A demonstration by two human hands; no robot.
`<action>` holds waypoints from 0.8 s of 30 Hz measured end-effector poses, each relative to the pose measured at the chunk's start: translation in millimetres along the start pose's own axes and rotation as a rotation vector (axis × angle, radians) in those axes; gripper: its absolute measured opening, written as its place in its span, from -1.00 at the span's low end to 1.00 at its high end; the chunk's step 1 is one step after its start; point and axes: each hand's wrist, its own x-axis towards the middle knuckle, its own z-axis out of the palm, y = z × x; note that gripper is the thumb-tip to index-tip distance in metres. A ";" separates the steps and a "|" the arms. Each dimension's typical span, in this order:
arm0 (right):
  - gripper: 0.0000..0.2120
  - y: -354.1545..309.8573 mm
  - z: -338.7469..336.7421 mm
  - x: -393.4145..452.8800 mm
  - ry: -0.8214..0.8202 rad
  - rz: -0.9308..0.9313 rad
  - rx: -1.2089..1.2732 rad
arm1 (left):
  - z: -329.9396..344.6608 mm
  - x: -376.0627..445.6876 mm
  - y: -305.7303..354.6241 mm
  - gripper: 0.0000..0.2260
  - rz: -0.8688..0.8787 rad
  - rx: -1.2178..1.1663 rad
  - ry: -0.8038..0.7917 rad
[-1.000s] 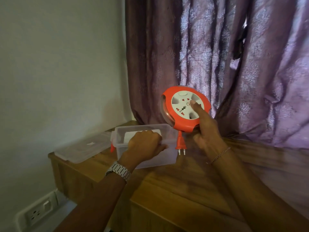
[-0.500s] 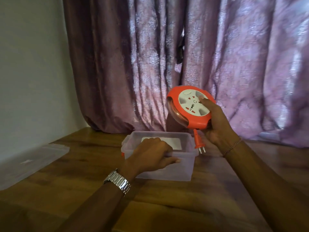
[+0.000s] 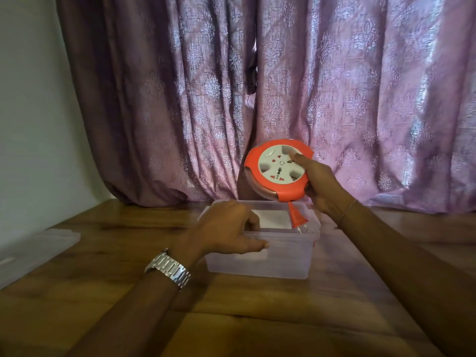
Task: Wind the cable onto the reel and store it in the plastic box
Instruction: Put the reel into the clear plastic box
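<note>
An orange cable reel [image 3: 277, 170] with a white socket face is held tilted in the air by my right hand [image 3: 322, 186], thumb on the face. Its short orange plug [image 3: 374, 219] hangs down over the open box. The clear plastic box [image 3: 283, 258] stands on the wooden table, lid off, with a white patch showing at its bottom. My left hand [image 3: 226, 228] grips the box's near left rim, fingers over the edge. The cable looks fully wound inside the reel.
The box's clear lid [image 3: 33, 247] lies at the table's left edge. A purple curtain [image 3: 283, 86] hangs close behind the reel and box. A pale wall [image 3: 31, 112] is on the left. The wooden table [image 3: 231, 318] stretches toward me.
The view has swung so the box sits central. My right hand has brought the reel lower and over the box's far right corner. The left hand stays on the box rim.
</note>
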 end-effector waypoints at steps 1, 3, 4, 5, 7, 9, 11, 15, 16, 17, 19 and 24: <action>-0.47 6.3 2.1 1.5 -0.015 0.009 -0.035 | -1.7 -4.3 -6.4 -0.60 -0.020 0.018 -0.003; -0.50 17.6 4.8 2.2 -0.040 0.026 -0.144 | -1.2 -13.5 -17.8 -0.55 -0.048 0.071 -0.006; -0.50 21.9 6.1 1.9 -0.055 0.038 -0.205 | 0.4 -18.7 -22.1 -0.51 -0.056 0.096 -0.006; -0.48 25.2 7.3 1.2 -0.081 0.053 -0.259 | 2.2 -23.5 -25.5 -0.49 -0.061 0.110 0.003; -0.44 28.1 11.5 -1.9 -0.164 0.081 -0.366 | 6.3 -31.7 -28.6 -0.49 -0.051 0.115 0.054; -0.43 27.1 15.7 -5.3 -0.237 0.101 -0.473 | 9.1 -35.6 -28.6 -0.59 -0.029 0.095 0.116; -0.44 23.1 18.5 -8.3 -0.300 0.164 -0.521 | 11.3 -35.5 -28.2 -0.60 -0.028 0.088 0.126; -0.53 19.3 22.1 -13.8 -0.479 0.375 -0.493 | 15.0 -36.1 -28.6 -0.58 -0.059 0.099 0.143; -0.56 20.6 22.6 -15.2 -0.512 0.418 -0.479 | 15.1 -36.4 -27.8 -0.60 -0.071 0.076 0.139; -0.59 22.4 23.1 -16.1 -0.539 0.448 -0.474 | 15.3 -36.8 -27.6 -0.63 -0.085 0.058 0.132; -0.67 26.2 25.7 -17.8 -0.583 0.484 -0.493 | 15.3 -36.9 -26.9 -0.60 -0.101 0.057 0.128; -0.70 36.7 30.9 -19.1 -0.559 0.527 -0.571 | 13.3 -36.8 -25.3 -0.52 -0.108 0.122 0.090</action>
